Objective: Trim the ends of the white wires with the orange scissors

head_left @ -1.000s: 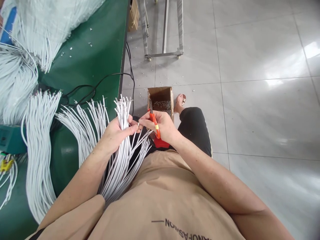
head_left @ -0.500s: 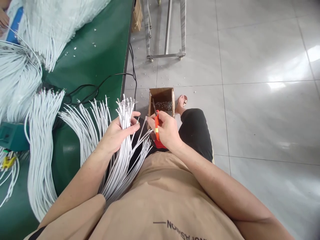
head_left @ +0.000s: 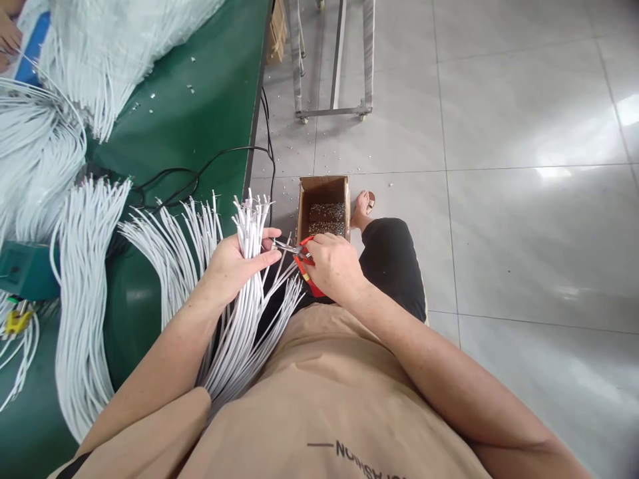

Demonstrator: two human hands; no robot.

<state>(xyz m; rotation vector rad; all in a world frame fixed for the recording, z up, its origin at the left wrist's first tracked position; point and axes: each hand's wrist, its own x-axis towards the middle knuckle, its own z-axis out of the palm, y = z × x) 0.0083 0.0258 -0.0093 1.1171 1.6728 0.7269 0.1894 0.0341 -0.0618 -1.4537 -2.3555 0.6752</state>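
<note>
My left hand (head_left: 237, 263) is wrapped round a thick bundle of white cables (head_left: 247, 293), its thumb and fingers pointing right. The cut cable ends stick up above the hand, and the lengths run down across my lap. In my right hand (head_left: 332, 266) is a pair of red-handled scissors (head_left: 303, 259), held closed around the handles. Their metal blades reach left to a cable end at my left thumb and fingertips. Whether the blades touch that cable I cannot tell. A few loose cables from the bundle lie just below the blades.
On the green table (head_left: 214, 100) at left lie more white cable bundles (head_left: 84, 266), a black cord and a green device (head_left: 27, 271). A cardboard box (head_left: 323, 189) with small clippings stands on the floor between my legs. A metal wheeled frame (head_left: 334, 110) stands beyond; a co-worker's hand (head_left: 8, 36) shows top left.
My right hand has turned the scissors from upright to pointing left, bringing the blades to the cable end by my left fingertips. The left hand keeps its hold on the bundle.
</note>
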